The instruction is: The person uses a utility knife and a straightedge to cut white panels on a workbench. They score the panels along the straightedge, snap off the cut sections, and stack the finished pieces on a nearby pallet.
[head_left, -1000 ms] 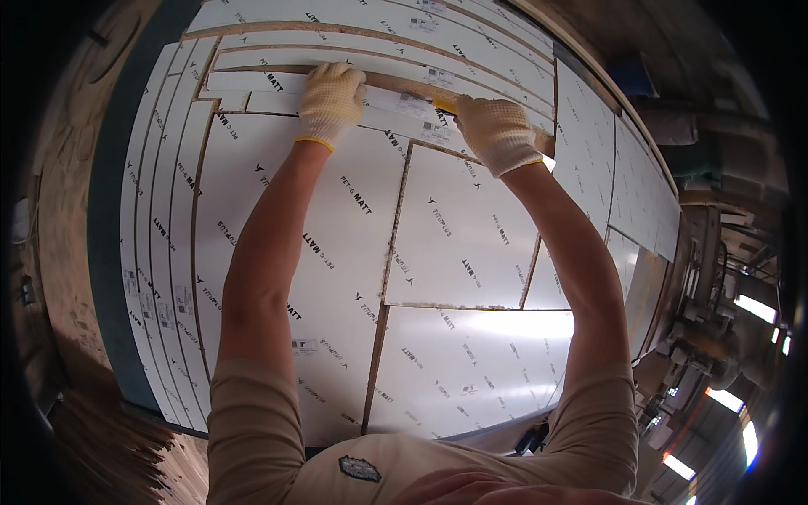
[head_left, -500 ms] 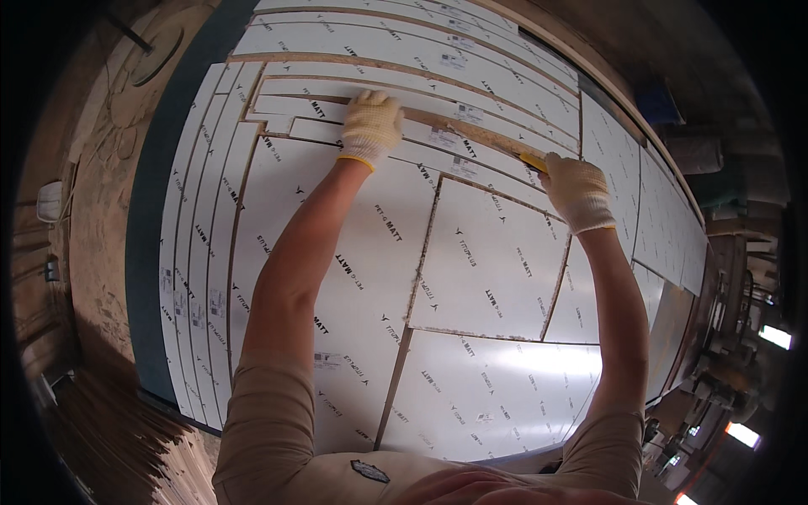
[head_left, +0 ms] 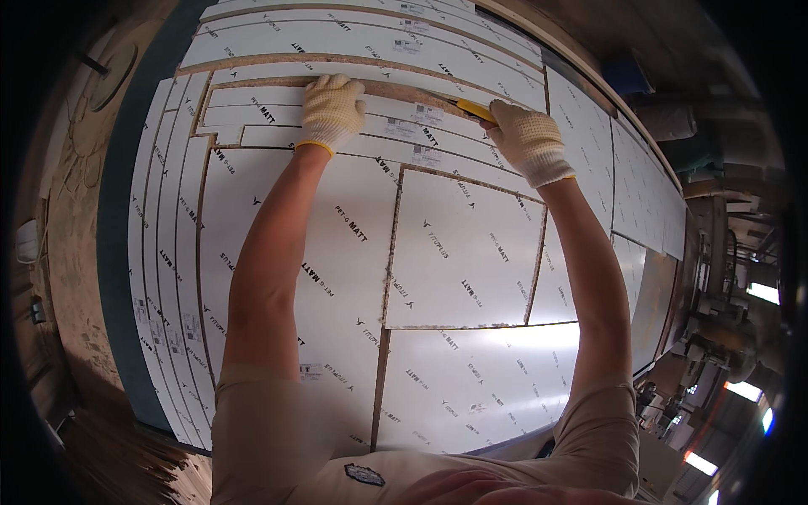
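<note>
A knitted cream glove with a yellow cuff covers my left hand [head_left: 331,111]. Its fingers are bent over the far edge of a narrow white panel strip [head_left: 252,95], at the brown gap [head_left: 383,89]; the fingertips are hidden. My right hand [head_left: 530,141], gloved alike, is closed around a yellow utility knife [head_left: 476,109]. The knife's thin blade points left, over the gap and strips. Between me and the strips lie large white panels [head_left: 467,244] with printed protective film, divided by thin cut lines.
Long narrow strips [head_left: 160,252] run along the left side, beside a dark green border [head_left: 114,227]. More strips [head_left: 337,38] lie at the far side. A wooden rail [head_left: 581,71] edges the far right. Stacked thin boards [head_left: 126,467] are at the lower left.
A narrow strip under my left hand has shifted toward me, so the brown gap now lies on its far side. The knife has come left with my right hand. The whole view has shifted.
</note>
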### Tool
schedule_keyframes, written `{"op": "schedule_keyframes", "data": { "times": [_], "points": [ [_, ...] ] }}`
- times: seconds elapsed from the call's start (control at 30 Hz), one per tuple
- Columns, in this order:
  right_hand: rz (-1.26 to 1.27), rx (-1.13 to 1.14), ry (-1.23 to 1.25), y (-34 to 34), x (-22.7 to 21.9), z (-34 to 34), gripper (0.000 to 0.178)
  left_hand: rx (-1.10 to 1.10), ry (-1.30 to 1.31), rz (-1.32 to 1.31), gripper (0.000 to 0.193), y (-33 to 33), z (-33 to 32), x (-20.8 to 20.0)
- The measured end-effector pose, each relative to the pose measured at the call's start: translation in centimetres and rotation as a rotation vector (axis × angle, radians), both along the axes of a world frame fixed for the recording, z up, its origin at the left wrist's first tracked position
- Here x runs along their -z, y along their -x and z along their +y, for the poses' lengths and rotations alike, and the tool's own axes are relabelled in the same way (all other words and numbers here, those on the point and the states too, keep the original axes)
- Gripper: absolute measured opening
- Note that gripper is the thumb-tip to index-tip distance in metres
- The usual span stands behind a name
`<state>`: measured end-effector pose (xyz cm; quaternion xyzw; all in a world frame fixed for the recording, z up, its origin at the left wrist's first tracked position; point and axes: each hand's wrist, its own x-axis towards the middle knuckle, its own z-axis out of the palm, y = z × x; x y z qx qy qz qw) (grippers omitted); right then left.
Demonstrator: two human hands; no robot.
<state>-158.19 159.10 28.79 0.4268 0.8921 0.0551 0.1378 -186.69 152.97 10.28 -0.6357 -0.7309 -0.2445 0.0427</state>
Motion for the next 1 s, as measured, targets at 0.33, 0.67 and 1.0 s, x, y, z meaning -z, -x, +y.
{"op": "schedule_keyframes", "data": {
  "times": [0.33,0.67,1.0],
  "points": [
    [-0.063,-0.039,0.050,1.9,3.0,0.2,0.031,-0.011,-0.075,0.024,0.019,-0.1,-0.2,-0.2],
    [-0.093,-0.081,0.050,2.2,3.4,1.2,0.031,0.012,-0.075,0.020,0.018,0.0,-0.4,-0.4],
    [-0.109,-0.059,0.030,1.2,3.2,1.4,0.029,0.012,-0.047,0.014,0.021,-0.2,-0.5,-0.5]
  ]
}}
